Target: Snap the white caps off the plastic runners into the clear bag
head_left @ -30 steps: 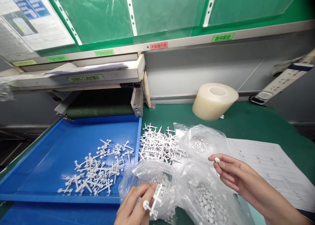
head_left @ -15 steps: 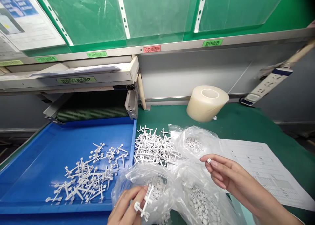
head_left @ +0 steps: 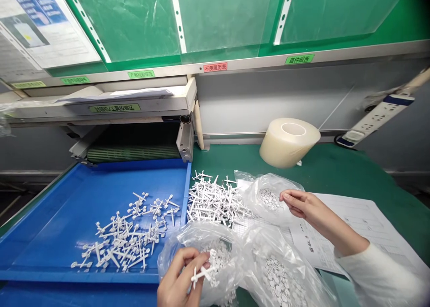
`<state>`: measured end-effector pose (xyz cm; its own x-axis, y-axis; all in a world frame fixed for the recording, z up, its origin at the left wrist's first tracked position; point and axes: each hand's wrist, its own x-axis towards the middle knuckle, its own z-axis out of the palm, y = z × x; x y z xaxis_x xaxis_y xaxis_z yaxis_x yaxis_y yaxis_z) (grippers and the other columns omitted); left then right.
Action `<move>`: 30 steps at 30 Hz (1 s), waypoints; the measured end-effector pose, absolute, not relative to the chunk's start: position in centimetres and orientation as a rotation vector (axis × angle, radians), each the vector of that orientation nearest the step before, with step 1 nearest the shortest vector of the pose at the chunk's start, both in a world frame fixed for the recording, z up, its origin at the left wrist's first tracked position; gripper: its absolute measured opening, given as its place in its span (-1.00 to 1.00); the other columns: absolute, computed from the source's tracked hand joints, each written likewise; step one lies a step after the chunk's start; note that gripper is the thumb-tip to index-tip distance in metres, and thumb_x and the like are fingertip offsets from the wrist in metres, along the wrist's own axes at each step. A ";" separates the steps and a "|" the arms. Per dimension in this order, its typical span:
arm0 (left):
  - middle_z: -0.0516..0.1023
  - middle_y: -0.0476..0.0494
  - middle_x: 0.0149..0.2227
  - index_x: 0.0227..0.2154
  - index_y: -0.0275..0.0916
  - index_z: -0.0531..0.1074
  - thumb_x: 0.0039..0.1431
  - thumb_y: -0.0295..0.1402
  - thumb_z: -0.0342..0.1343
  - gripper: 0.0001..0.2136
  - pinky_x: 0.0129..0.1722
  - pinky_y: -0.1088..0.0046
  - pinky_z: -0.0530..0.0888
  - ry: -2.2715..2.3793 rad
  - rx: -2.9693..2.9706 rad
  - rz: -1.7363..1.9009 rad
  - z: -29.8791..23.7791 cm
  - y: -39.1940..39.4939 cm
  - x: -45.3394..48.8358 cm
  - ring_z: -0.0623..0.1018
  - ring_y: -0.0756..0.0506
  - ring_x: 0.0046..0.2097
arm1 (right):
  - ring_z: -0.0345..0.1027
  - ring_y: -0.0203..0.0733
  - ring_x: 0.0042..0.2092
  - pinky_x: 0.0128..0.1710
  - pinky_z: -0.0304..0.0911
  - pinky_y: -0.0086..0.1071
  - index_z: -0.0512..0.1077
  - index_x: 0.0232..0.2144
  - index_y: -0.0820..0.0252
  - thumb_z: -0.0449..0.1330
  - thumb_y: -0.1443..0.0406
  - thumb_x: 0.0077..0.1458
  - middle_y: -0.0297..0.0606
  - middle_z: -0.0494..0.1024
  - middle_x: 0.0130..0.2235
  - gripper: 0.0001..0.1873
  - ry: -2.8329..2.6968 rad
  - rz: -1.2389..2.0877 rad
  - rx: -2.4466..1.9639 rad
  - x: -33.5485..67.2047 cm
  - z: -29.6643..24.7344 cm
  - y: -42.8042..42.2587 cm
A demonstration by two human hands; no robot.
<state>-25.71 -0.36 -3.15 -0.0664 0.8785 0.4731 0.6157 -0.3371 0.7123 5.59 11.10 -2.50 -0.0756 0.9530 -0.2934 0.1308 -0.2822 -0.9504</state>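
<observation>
My left hand [head_left: 183, 275] pinches a white plastic cross-shaped part [head_left: 203, 274] with small round ends, held above an open clear bag [head_left: 171, 248] of small white pieces. My right hand [head_left: 300, 204] is at the right edge of the far clear bag [head_left: 250, 190], which holds small round white pieces [head_left: 268, 198]. Its thumb and fingers are pressed together; whether anything sits between them is hidden. A third clear bag [head_left: 248, 239], with more round white pieces, lies between the hands at the front.
A blue tray [head_left: 110, 181] on the left holds assembled white parts [head_left: 124, 244]. White sticks [head_left: 215, 201] lie heaped beside it. A tape roll [head_left: 289, 143] stands behind the bags, printed sheets [head_left: 356, 217] lie at right, and a conveyor [head_left: 134, 145] ends above the tray.
My right hand has moved away from me to the far bag, and the small white piece at its fingertips no longer shows. The part in my left hand has turned. The view has shifted slightly.
</observation>
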 end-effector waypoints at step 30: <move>0.53 -0.17 -0.38 -0.30 -0.25 0.58 0.10 -0.52 0.08 -0.81 -0.43 0.54 0.39 1.034 1.518 0.974 0.4 -0.1 -25.0 0.49 -0.04 -0.41 | 0.37 0.09 -0.12 -0.09 0.22 -0.05 0.45 -0.39 0.14 -0.01 0.19 0.19 -0.11 0.53 -0.22 -0.72 -2.130 0.750 -1.606 2.0 -1.4 11.1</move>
<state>-25.03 -0.14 0.39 0.3060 0.9491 0.0741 0.1309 -0.1191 0.9842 2.04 11.05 -1.37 -0.2833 0.9587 -0.0248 0.7626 0.2095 -0.6120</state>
